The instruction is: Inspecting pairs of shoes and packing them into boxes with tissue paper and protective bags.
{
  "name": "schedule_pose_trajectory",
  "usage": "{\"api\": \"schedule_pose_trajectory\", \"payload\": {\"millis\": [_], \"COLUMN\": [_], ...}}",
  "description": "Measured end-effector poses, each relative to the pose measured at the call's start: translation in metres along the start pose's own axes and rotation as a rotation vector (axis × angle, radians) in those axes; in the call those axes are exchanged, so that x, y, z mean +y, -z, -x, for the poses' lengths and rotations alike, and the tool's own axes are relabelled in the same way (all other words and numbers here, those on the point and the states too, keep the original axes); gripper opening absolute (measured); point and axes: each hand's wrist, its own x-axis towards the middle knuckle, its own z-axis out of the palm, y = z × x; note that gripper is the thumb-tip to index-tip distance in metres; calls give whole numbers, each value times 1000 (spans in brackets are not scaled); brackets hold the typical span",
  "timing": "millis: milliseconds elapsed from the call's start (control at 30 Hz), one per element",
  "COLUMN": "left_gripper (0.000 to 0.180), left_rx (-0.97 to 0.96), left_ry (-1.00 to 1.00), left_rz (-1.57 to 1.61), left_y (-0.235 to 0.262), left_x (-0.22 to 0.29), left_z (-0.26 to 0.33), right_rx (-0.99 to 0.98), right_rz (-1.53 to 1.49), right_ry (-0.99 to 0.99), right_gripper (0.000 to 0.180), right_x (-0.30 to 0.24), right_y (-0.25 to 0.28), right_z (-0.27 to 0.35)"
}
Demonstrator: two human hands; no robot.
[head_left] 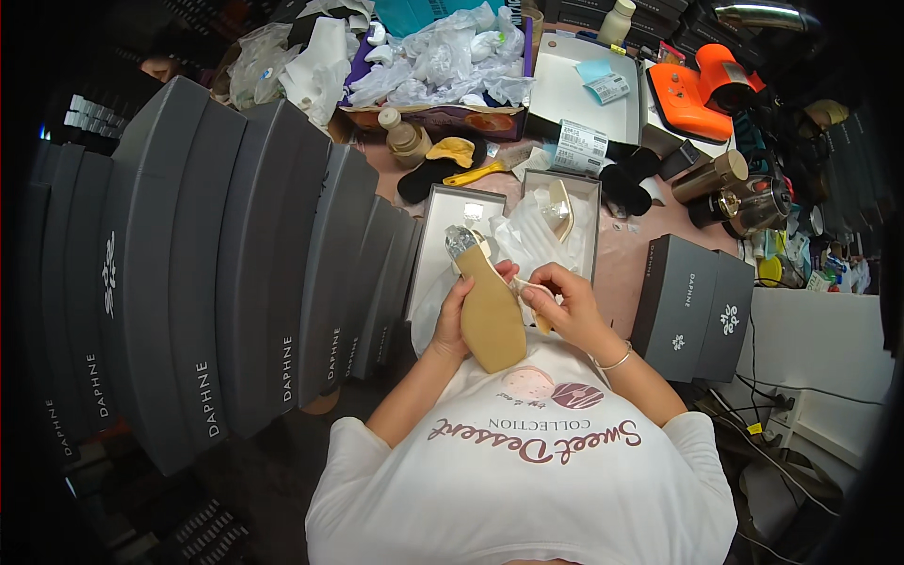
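Head view: a sandal (493,330) sits at the middle of the frame, tilted, its tan sole turned up toward me and its film-wrapped heel (461,243) pointing to the upper left. The person's left hand (454,315) grips it by the left edge, thumb along the sole, the other fingers bent behind. Just to the right, the right hand (570,303) has thumb and forefinger pinched together on a pale strip (544,322), perhaps cloth or a strap; the view is too poor to say which, or whether it belongs to the sandal.

Above the hands, an open box (596,221) holds white paper (513,234) and another shoe (559,211); a grey tray (435,218) lies against its left side. Upper centre, a yellow brush (485,172) lies near a bottle (405,141) on the pink table (617,294). Dark boxes (250,273) fill the left of the frame, and more dark cartons (692,306) stand at centre right. An orange device (692,99) sits upper right.
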Motion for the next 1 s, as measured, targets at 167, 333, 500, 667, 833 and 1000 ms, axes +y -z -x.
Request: {"api": "schedule_pose_trajectory", "payload": {"millis": [167,333,500,667,833,1000], "left_gripper": [55,51,50,54,55,55], "left_rx": [215,403,367,465,387,430], "left_ry": [5,122,106,148,167,148], "left_rz": [101,-57,-4,-55,-7,-42], "left_y": [-14,-5,16,10,18,28], "left_x": [-5,-32,-27,-40,-28,-30], "left_z": [-12,-4,-2,12,3,4], "right_rx": [-279,-181,-380,-204,-426,-435], "right_rz": [452,551,421,415,434,461], "right_ry": [525,442,349,250,326,396], "right_gripper": [16,16,17,18,17,17], "right_x": [-23,18,5,26,20,13], "right_y": [-6,-9,-14,-13,-11,-28], "right_z": [13,-22,13,1,14,10]}}
